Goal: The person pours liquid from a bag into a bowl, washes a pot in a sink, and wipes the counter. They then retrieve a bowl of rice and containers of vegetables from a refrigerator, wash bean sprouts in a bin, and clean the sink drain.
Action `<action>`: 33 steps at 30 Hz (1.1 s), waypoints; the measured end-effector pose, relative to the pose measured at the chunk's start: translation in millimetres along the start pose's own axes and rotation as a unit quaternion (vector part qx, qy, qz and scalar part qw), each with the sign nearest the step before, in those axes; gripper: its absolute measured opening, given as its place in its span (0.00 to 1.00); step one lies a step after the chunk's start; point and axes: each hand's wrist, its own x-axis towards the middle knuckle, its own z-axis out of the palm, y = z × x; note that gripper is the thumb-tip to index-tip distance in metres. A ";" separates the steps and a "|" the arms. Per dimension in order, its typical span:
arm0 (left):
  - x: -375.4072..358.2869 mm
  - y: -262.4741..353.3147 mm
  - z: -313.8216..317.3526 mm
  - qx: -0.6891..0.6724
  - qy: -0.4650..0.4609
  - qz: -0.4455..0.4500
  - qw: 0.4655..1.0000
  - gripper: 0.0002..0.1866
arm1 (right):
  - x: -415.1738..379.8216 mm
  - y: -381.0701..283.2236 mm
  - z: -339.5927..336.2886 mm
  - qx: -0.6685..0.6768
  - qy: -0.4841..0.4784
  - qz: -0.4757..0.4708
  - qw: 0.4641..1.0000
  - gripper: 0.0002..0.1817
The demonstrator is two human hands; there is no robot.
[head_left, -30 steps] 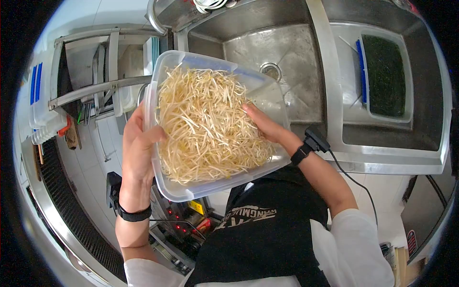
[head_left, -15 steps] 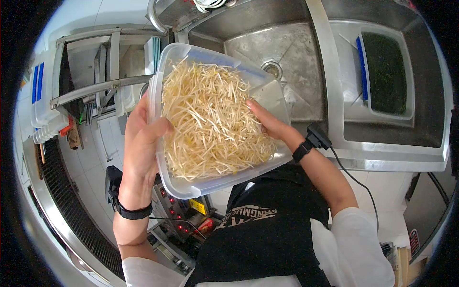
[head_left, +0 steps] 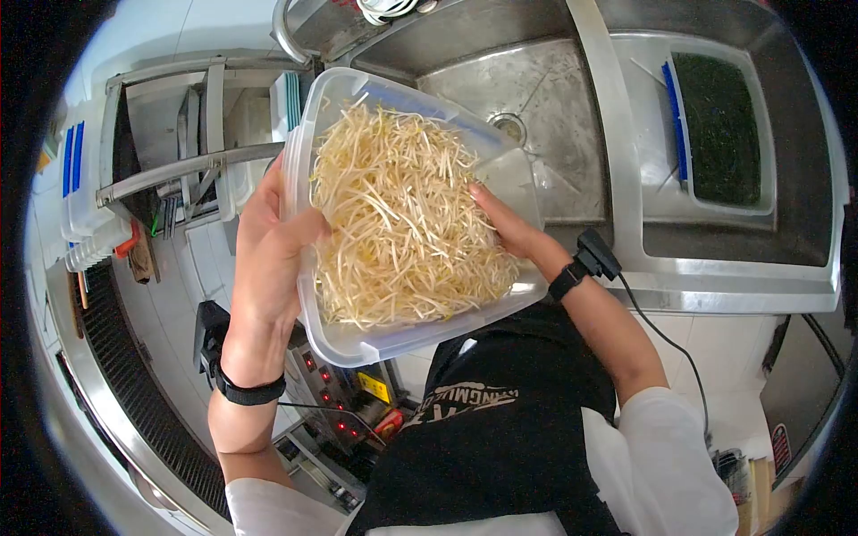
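A clear plastic container (head_left: pixel 344 350) full of pale bean sprouts (head_left: pixel 402 214) is held up in front of me, tilted so the sprouts show. My left hand (head_left: pixel 273 232) grips its left wall, the thumb hooked over the rim against the sprouts. On the right side, my right hand (head_left: pixel 511 228) has its thumb inside over the sprouts, and its other fingers are hidden by the container. Bare container floor shows at the upper right, where the sprouts have slid away.
Behind the container lies a steel sink basin (head_left: pixel 563 107) with a drain (head_left: pixel 508 129). A second basin (head_left: pixel 643 134) holds a tub of dark green food (head_left: pixel 715 129) with a blue edge. At left stand a metal rack (head_left: pixel 214 161) and stacked plastic containers (head_left: pixel 85 188).
The container has tipped slightly and shifted a little to the right and up, with both hands still on it. The sprouts sit slightly differently inside.
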 end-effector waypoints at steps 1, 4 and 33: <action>-0.2 -0.8 -1.2 0.002 -0.002 0.001 1.000 0.34 | 0.3 2.0 0.0 0.002 -0.001 0.000 1.000 0.40; 0.5 -0.9 -1.6 -0.007 -0.010 0.001 1.000 0.34 | 0.5 3.3 -1.9 -0.019 0.019 0.019 0.999 0.41; 9.6 -2.6 -5.6 0.000 0.070 -0.048 0.996 0.32 | -0.9 -14.8 1.3 -0.036 -0.025 0.043 0.998 0.38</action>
